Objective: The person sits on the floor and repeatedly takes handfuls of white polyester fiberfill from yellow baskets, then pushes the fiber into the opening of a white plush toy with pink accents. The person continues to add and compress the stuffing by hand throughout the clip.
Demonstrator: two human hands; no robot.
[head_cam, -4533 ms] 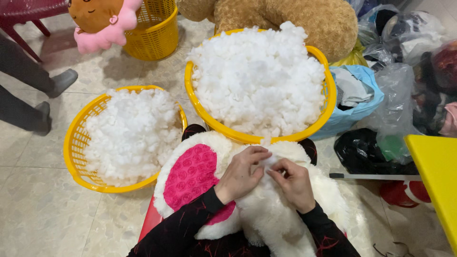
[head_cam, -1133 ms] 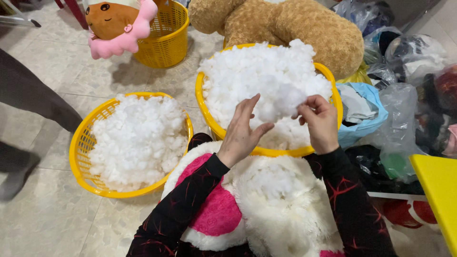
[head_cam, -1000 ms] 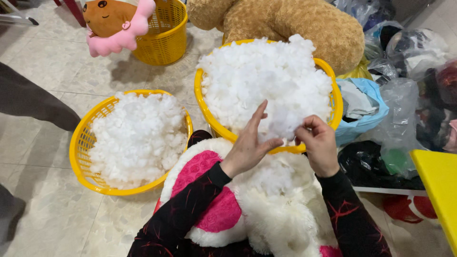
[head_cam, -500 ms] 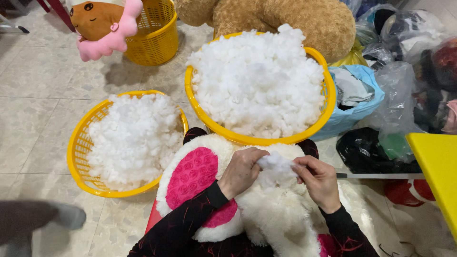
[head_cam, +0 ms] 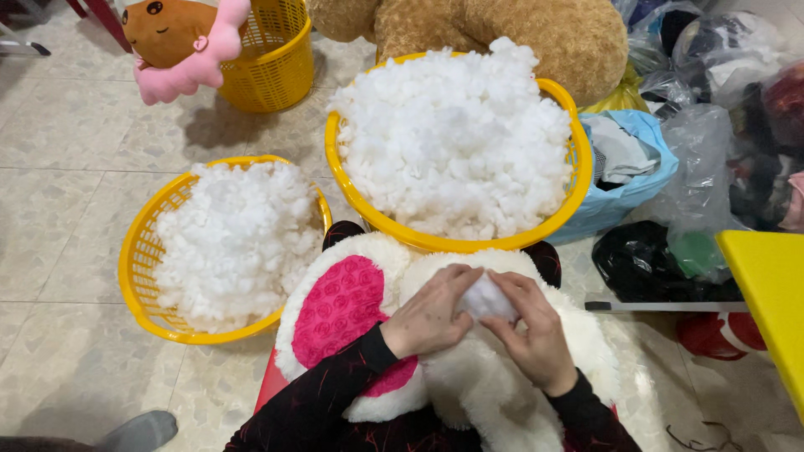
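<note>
A white plush toy (head_cam: 469,377) with a pink rose-patterned patch (head_cam: 339,314) lies in my lap. My left hand (head_cam: 431,314) and my right hand (head_cam: 536,335) press together on a wad of white stuffing (head_cam: 487,300) at an opening in the toy. Just beyond my hands stands a yellow basket (head_cam: 578,180) heaped with white stuffing (head_cam: 456,134). A second yellow basket (head_cam: 138,280) of stuffing (head_cam: 239,238) sits on the floor to my left.
A big brown plush bear (head_cam: 502,33) lies behind the far basket. A tall yellow basket (head_cam: 272,63) and a brown-and-pink toy (head_cam: 180,42) are at upper left. Plastic bags (head_cam: 712,125) pile at right, beside a yellow table edge (head_cam: 766,301). Another person's shoe (head_cam: 138,431) shows at bottom left.
My hands pulled a clump of stuffing from the far basket, brought it down to the white toy, and now push it in. A person passing on the left has moved away.
</note>
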